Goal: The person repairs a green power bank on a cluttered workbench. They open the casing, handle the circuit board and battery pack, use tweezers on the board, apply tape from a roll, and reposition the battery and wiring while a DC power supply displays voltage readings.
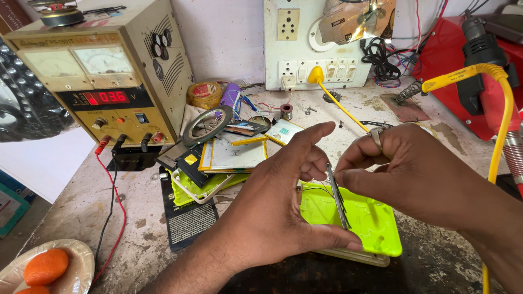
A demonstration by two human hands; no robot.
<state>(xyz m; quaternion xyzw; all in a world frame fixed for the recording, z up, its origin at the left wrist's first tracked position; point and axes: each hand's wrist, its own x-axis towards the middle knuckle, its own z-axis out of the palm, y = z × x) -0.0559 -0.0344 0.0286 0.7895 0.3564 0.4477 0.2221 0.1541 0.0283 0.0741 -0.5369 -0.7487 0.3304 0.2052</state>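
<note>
Centrally, in the head view, both hands meet over a lime-green plastic case (376, 223) that lies flat on the desk (430, 261) in the lower middle of the frame. The left hand (272, 212) has its fingers curled and its thumb stretched along the near edge of the case, steadying the lower end of a thin dark metal strip (338, 196) that stands almost upright. The right hand (419, 174), a ring on one finger, pinches the upper part of that strip between thumb and forefinger. A fine black wire (316, 189) runs from the strip toward the left hand. Behind the hands, in the middle of the frame, lies a heap of flat battery packs and phone parts (229, 155) with a roll of tape (207, 126) on top. A beige bench power supply (103, 71) with a red digit display fills the upper left; red and black leads (111, 190) hang from it. A white switchboard (318, 43) stands at upper centre, a yellow cable (504, 125) arcs down the right edge, and a plate of orange fruit (46, 269) sits at lower left.
</note>
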